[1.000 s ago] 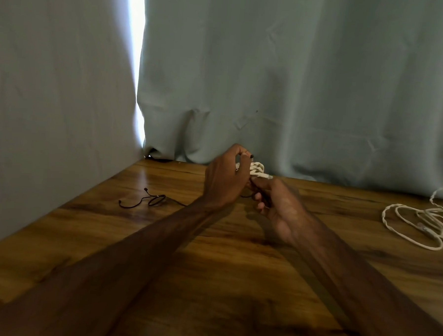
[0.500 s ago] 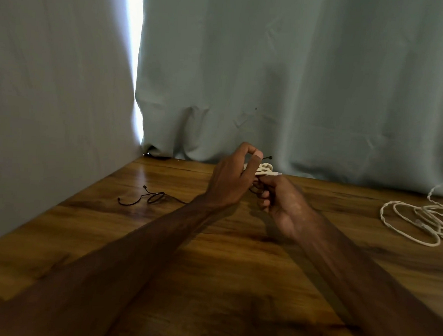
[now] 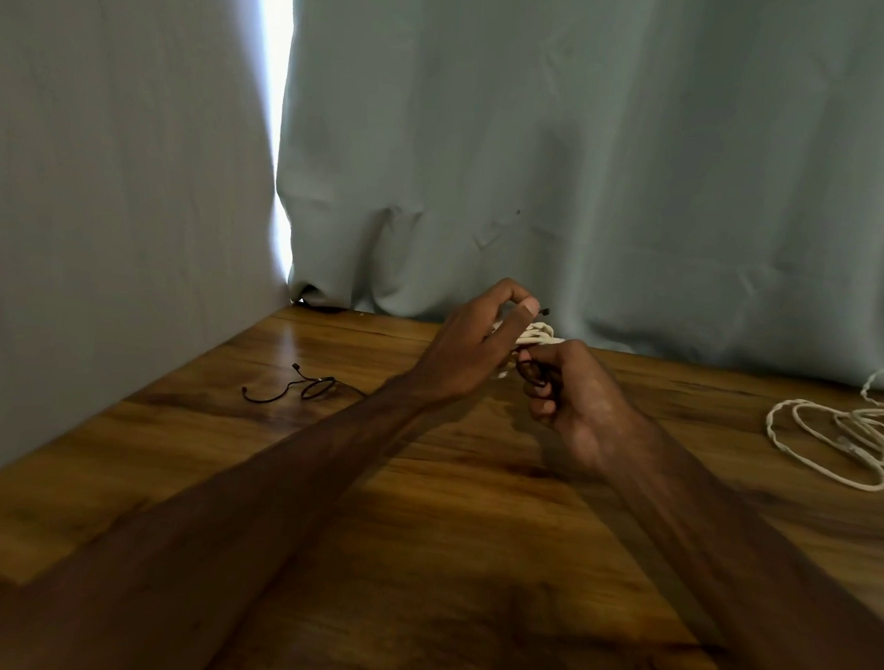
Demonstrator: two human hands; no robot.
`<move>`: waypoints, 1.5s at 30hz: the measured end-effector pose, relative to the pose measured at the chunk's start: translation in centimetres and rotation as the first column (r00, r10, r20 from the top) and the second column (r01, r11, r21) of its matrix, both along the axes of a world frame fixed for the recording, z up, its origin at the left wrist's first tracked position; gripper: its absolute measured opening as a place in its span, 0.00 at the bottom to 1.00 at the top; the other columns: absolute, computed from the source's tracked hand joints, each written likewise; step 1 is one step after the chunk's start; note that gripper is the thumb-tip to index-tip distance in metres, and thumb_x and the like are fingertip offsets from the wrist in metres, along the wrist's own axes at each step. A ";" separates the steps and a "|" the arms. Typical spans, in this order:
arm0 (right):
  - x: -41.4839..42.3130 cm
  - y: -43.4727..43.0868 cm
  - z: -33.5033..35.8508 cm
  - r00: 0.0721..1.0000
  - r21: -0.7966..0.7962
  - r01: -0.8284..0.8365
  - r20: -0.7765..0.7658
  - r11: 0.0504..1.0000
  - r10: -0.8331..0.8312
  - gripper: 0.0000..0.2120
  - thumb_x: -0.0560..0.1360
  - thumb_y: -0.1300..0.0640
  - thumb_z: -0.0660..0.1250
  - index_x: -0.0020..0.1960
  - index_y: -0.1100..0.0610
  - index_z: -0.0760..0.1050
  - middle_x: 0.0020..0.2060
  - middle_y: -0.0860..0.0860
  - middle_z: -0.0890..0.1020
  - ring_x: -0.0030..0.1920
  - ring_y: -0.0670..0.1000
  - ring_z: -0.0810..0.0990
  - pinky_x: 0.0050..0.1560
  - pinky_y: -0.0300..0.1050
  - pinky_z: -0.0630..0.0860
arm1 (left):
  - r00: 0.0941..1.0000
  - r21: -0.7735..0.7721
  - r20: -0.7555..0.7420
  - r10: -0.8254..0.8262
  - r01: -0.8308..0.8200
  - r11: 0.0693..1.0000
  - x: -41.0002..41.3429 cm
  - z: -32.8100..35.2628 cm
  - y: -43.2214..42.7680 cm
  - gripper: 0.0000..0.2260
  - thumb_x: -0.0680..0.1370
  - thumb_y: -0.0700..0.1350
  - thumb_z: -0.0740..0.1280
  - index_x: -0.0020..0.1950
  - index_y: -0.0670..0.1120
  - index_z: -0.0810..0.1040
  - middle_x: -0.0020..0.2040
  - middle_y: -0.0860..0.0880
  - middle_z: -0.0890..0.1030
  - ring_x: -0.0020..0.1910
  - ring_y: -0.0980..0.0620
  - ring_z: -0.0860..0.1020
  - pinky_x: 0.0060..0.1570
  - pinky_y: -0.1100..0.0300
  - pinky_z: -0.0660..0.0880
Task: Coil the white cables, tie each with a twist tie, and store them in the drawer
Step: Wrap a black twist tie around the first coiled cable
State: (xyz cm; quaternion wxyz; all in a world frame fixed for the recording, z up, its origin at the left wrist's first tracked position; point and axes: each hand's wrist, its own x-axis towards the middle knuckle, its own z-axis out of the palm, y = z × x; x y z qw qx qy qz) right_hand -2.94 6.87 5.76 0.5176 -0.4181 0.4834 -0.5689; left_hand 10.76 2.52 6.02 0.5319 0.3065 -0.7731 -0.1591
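Observation:
My left hand (image 3: pixel 467 344) grips a small coiled white cable (image 3: pixel 534 334) above the wooden table (image 3: pixel 446 514), near the curtain. My right hand (image 3: pixel 572 393) pinches a black twist tie (image 3: pixel 530 370) that runs round the coil; one tie end (image 3: pixel 544 312) sticks up past my left fingers. Most of the coil is hidden between the two hands. A second white cable (image 3: pixel 844 438) lies loose and uncoiled on the table at the far right. No drawer is in view.
Another black twist tie (image 3: pixel 304 389) lies bent on the table to the left. Pale green curtains (image 3: pixel 592 163) hang close behind and along the left side, with a bright gap (image 3: pixel 273 95) between them.
Both hands have stayed on the coil and shifted slightly. My left fingers have lifted, and the black tie's end now shows above them. My right hand has turned a little.

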 end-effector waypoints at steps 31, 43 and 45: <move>-0.9 0.1 0.5 0.574 -0.627 -0.062 -0.659 0.776 -0.486 0.10 0.77 0.58 0.71 0.58 0.55 0.83 0.24 0.48 0.79 0.23 0.43 0.74 0.30 0.40 0.72 | 0.982 -0.031 0.128 0.139 -0.136 0.990 0.8 -1.3 -0.9 0.11 0.85 0.53 0.59 0.53 0.49 0.78 0.42 0.52 0.83 0.40 0.54 0.82 0.44 0.48 0.79; -2.3 -0.1 1.1 0.463 -0.662 -0.077 -0.686 0.745 -0.561 0.07 0.79 0.56 0.70 0.49 0.54 0.88 0.38 0.50 0.88 0.36 0.45 0.83 0.41 0.53 0.83 | 0.966 -0.028 0.248 0.074 -0.069 0.997 1.0 -1.0 -0.7 0.09 0.85 0.51 0.61 0.53 0.49 0.79 0.37 0.57 0.79 0.34 0.62 0.76 0.38 0.57 0.73; -2.4 0.0 1.2 0.450 -0.666 -0.092 -0.691 0.741 -0.565 0.07 0.79 0.56 0.70 0.49 0.53 0.88 0.39 0.48 0.88 0.36 0.42 0.82 0.40 0.48 0.82 | 0.948 -0.050 0.305 0.094 -0.083 0.995 0.9 -1.2 -0.6 0.08 0.85 0.50 0.61 0.53 0.50 0.78 0.35 0.56 0.78 0.34 0.61 0.76 0.36 0.58 0.70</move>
